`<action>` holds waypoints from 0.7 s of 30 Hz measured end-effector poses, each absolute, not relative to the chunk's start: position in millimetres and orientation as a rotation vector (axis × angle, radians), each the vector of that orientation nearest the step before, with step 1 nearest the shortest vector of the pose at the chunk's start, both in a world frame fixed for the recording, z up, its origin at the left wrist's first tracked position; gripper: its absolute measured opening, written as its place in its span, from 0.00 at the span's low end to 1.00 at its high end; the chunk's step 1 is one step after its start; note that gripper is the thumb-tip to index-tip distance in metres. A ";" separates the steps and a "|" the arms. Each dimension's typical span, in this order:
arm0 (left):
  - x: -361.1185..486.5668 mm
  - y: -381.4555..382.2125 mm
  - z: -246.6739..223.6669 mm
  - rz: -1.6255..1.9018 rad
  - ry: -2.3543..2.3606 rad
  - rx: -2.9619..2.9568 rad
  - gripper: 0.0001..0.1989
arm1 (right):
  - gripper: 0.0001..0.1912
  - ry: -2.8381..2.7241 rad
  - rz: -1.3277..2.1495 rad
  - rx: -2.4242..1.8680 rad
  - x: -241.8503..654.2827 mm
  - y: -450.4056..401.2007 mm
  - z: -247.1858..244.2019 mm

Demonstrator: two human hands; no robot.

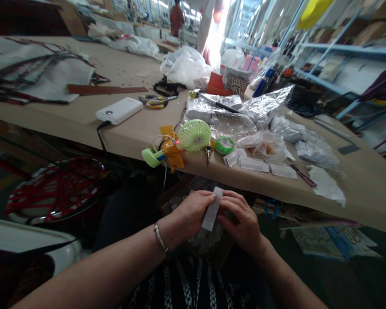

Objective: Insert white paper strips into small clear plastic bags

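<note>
A narrow white printed label (211, 216) is held above my lap, its lower end hanging free. My left hand (191, 211) is closed, pinching the label near its upper end. From the other side, the fingers of my right hand (241, 218) are bent round the label's upper edge. Below both hands is a loose heap of clear plastic and pale slips (209, 242), partly hidden by them. On the table edge ahead lie several stacks of similar printed labels (254, 164). A green round tub (224, 145) and a small pointed metal tool (209, 154) are beside them.
A light green fan (194, 135) is taped at the table's (131, 143) front edge. Further left are a white power bank (119, 110) and yellow-handled scissors (157, 101). Plastic bags (318, 146) cover the right side. A red-laced round seat (56, 189) stands below left.
</note>
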State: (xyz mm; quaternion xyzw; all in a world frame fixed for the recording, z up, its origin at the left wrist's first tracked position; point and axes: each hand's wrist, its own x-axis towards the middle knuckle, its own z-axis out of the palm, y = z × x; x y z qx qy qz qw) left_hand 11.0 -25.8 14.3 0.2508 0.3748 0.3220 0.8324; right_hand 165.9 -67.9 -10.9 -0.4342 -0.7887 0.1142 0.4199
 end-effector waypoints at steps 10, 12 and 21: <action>7.3 -34.8 18.3 0.545 0.817 0.601 0.09 | 0.08 -1.100 1.239 -1.299 153.1 -46.4 -5.5; 3.7 -35.5 17.3 0.522 0.753 0.616 0.10 | 0.08 -1.052 1.273 -1.295 149.7 -46.3 -6.1; -9.0 -30.6 4.3 0.371 0.602 0.530 0.10 | 0.08 -1.086 1.268 -1.294 146.1 -49.5 -7.3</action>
